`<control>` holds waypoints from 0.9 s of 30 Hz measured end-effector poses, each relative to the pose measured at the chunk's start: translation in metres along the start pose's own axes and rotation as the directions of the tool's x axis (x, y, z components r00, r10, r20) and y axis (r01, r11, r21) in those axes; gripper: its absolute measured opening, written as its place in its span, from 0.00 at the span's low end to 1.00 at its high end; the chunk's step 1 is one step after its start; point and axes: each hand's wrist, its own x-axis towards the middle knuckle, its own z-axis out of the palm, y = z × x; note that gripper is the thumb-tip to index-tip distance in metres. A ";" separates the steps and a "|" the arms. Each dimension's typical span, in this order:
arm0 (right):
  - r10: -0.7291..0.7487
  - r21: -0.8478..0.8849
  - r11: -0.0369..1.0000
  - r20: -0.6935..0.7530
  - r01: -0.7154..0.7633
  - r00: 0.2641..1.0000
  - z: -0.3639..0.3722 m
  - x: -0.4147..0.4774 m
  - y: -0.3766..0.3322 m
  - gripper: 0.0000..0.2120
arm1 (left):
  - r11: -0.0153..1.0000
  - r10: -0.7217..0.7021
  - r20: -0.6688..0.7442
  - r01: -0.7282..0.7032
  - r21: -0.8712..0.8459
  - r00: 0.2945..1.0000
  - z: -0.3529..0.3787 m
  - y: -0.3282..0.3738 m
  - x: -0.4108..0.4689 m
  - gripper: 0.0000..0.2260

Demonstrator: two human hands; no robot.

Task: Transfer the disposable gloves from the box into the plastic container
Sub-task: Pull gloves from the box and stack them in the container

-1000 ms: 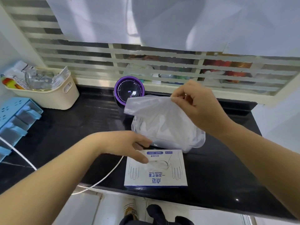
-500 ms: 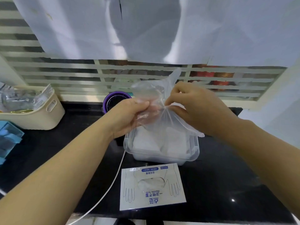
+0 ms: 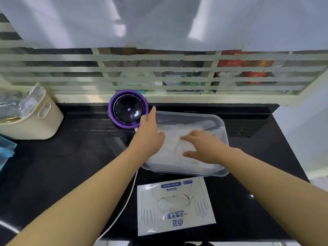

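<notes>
The gloves lie as a loose, whitish, see-through heap inside the clear plastic container, which sits on the black counter. Both my hands are over that heap, a little apart from each other, and neither grips anything. My left hand is at the container's left side with the fingers stretched out; its index finger points toward the far left corner, and its palm lies on the edge of the heap. My right hand lies flat on the gloves with the fingers spread and pointing left. I cannot tell how hard either hand pushes down.

The glove box lies flat on the counter just in front of the container, nearer to me, apart from it. More gloves show through its oval opening. A white cable runs along the counter beside the box and passes under my left forearm. A round purple device stands behind the container's far left corner. A cream basket holding packets stands well off to the left.
</notes>
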 end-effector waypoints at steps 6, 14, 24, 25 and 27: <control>-0.055 -0.008 0.998 0.088 0.056 0.995 0.014 0.018 -0.004 0.30 | 0.812 0.299 0.351 -0.430 0.394 0.887 0.013 0.012 0.010 0.16; 0.126 0.197 0.967 0.186 -0.163 0.974 0.016 0.023 0.013 0.37 | 0.722 -0.025 0.572 -0.381 0.577 0.820 0.048 -0.013 0.041 0.27; 0.201 0.192 0.937 0.383 -0.291 0.901 0.007 0.021 0.008 0.43 | 0.764 -0.127 0.612 -0.316 0.562 0.781 0.053 -0.011 0.042 0.39; 0.174 0.156 0.956 0.378 -0.248 0.909 -0.003 0.016 0.007 0.38 | 0.771 -0.122 0.626 -0.323 0.548 0.770 0.048 -0.008 0.042 0.36; 0.128 0.051 0.987 0.292 -0.149 0.948 -0.023 0.002 0.004 0.30 | 0.785 -0.072 0.631 -0.346 0.514 0.772 0.032 -0.001 0.037 0.31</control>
